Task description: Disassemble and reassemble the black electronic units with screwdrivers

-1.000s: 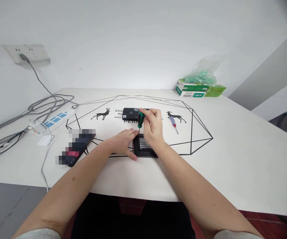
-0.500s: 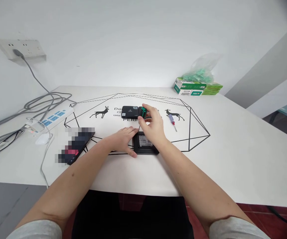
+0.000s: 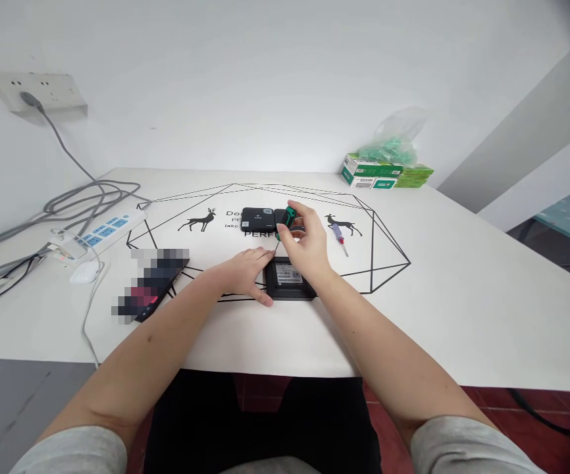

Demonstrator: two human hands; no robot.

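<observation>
A black square device point(image 3: 271, 288) with a white label lies flat on the table in front of me. My left hand point(image 3: 246, 275) rests at its left side, thumb and fingers spread apart, fingertips by the far left corner. In my right hand point(image 3: 309, 240) is a screwdriver point(image 3: 287, 218) with a green and black handle, gripped between thumb and fingers. Its thin shaft slants down to the device's far left corner; the exact contact of the tip is too small to see. Behind the device lies a flat black box point(image 3: 257, 220), with another dark piece partly hidden by my right hand.
A second screwdriver point(image 3: 339, 238) with a purplish handle lies to the right. On the left are a phone point(image 3: 164, 283), partly blurred, a power strip point(image 3: 110, 230), a white mouse-shaped item point(image 3: 86, 272) and coiled cables. Green and white boxes point(image 3: 371, 171) stand against the wall.
The screwdriver's handle has tilted to the right, with my right hand turned slightly with it. My left hand keeps its place by the device. The whole view has shifted slightly.
</observation>
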